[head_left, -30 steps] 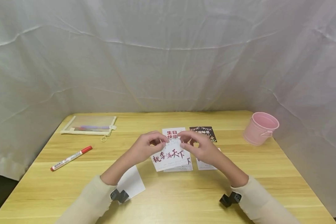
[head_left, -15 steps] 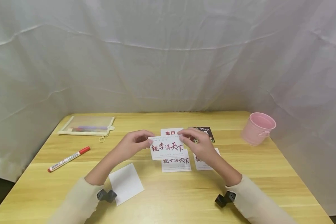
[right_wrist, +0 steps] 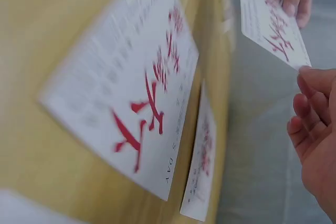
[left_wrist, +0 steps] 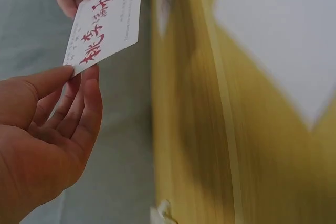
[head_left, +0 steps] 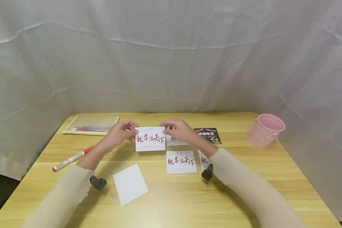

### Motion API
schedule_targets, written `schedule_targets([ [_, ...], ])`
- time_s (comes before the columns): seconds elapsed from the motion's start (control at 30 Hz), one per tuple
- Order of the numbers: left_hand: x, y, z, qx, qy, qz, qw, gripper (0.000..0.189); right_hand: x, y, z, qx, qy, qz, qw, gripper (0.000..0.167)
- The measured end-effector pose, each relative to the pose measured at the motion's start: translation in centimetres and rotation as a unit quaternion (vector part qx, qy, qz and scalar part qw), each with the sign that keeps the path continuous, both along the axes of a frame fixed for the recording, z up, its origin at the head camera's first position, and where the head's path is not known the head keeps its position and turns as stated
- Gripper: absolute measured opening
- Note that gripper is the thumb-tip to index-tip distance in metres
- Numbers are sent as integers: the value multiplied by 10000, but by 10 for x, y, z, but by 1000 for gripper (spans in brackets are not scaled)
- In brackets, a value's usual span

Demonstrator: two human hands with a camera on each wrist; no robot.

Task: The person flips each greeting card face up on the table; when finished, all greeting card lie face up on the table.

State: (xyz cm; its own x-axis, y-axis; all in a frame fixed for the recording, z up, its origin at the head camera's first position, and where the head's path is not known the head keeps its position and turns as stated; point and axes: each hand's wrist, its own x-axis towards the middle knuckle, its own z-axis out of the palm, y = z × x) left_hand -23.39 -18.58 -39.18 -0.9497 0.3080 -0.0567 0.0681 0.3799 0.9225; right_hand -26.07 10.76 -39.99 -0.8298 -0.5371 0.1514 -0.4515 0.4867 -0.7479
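Note:
A white card with red brush-style characters (head_left: 150, 139) is held up off the table between both hands. My left hand (head_left: 118, 134) pinches its upper left corner between thumb and fingers. The upper right corner is pinched by my right hand (head_left: 178, 129). In the left wrist view the thumb of the left hand (left_wrist: 47, 124) presses on the card's face. Below and to the right lies a matching card (head_left: 181, 162). Partly behind the right hand is a white card (head_left: 178, 140) with red print. The right forearm covers much of another red-lettered card (head_left: 203, 160).
A blank white card (head_left: 130, 184) lies at front centre-left. Farther left are a red-capped marker (head_left: 72, 158) and a zip pouch (head_left: 91, 123) with pens inside. A black printed card (head_left: 208, 135) lies at the back, and a pink bucket (head_left: 265, 130) stands at right.
Both hands have carried the held card left and slightly back, away from above the matching card. It was tilted at first and is now level. The left hand has shifted its grip to the card's left corner.

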Motion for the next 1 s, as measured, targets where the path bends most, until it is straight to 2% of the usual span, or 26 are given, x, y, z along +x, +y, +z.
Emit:
schedule_targets([
  [0.1, -15, -8, -6, -308, -69, 31, 9995, 27, -21, -12, -9, 432, -206, 3, 9989, 32],
  [0.2, -29, -11, -15, -455, -147, -43, 9988, 28, -34, -20, -19, 696, -344, -37, 9970, 29],
  [0.4, -48, -8, -34, -758, -284, -206, 9965, 24, -50, -29, -28, 1129, -389, -268, 9925, 25],
  [0.5, -54, -7, -39, -1260, -6, -210, 9918, 21, -55, -31, -30, 1468, -221, -311, 9884, 25],
  [0.7, -59, -3, -43, -2003, 302, -253, 9789, 19, -59, -35, -32, 1912, -108, -315, 9810, 25],
  [1.0, -58, 1, -44, -2347, 242, -405, 9709, 21, -59, -37, -35, 2459, 42, -87, 9692, 18],
])
